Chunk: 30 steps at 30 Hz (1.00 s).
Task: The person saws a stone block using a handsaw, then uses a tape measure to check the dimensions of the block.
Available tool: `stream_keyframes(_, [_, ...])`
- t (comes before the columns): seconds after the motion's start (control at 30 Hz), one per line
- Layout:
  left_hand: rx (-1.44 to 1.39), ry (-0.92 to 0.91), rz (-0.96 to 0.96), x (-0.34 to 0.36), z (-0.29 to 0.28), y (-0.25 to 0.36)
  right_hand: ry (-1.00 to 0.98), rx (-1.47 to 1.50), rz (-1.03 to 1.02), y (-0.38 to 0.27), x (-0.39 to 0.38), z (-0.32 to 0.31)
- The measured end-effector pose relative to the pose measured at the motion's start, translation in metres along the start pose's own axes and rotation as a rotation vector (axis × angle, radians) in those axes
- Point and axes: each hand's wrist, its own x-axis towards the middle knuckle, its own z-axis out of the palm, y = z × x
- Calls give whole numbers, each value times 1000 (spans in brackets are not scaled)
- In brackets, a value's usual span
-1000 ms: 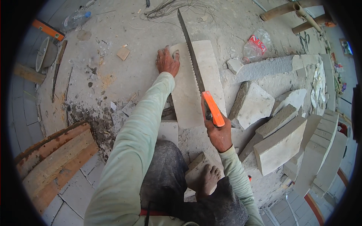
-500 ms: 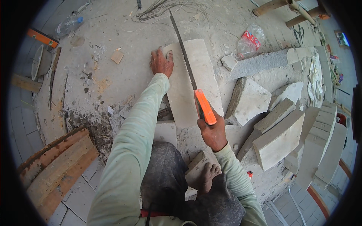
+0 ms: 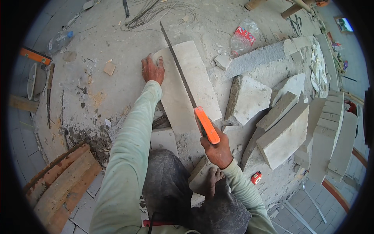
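A pale, flat lightweight concrete block point(image 3: 200, 85) lies tilted across the work surface in front of me. My left hand point(image 3: 153, 69) grips its far left edge, thumb on the top face and fingers over the side. In my right hand point(image 3: 219, 151) is a hand saw, its orange handle point(image 3: 207, 125) enclosed by my fingers. The long toothed blade point(image 3: 177, 64) runs lengthwise over the block, with its tip past the far edge. Whether the teeth cut into the block cannot be made out. My bare foot point(image 3: 213, 177) rests on a smaller block piece near me.
Cut block pieces point(image 3: 249, 99) lie to the right, near a red tape measure point(image 3: 256, 178). Crumpled plastic bottles point(image 3: 243, 37), wire point(image 3: 150, 15) and rubble litter the surface. Wooden boards point(image 3: 66, 183) stand at lower left. An orange spirit level point(image 3: 36, 55) is at far left.
The saw has drawn back toward me, with my right hand lower and nearer. My left hand keeps its place on the block. The whole view has shifted, and the tape measure shows more fully.
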Motion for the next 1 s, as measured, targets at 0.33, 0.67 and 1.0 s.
stream_keyframes(0.33, [0, 20, 27, -8, 12, 13, 71, 70, -139, 5, 27, -3])
stream_keyframes(0.67, [15, 23, 43, -1, 4, 20, 161, 9, -146, 14, 4, -7])
stream_keyframes(1.0, [-28, 37, 28, 2, -2, 7, 175, 59, -159, 19, 15, 11])
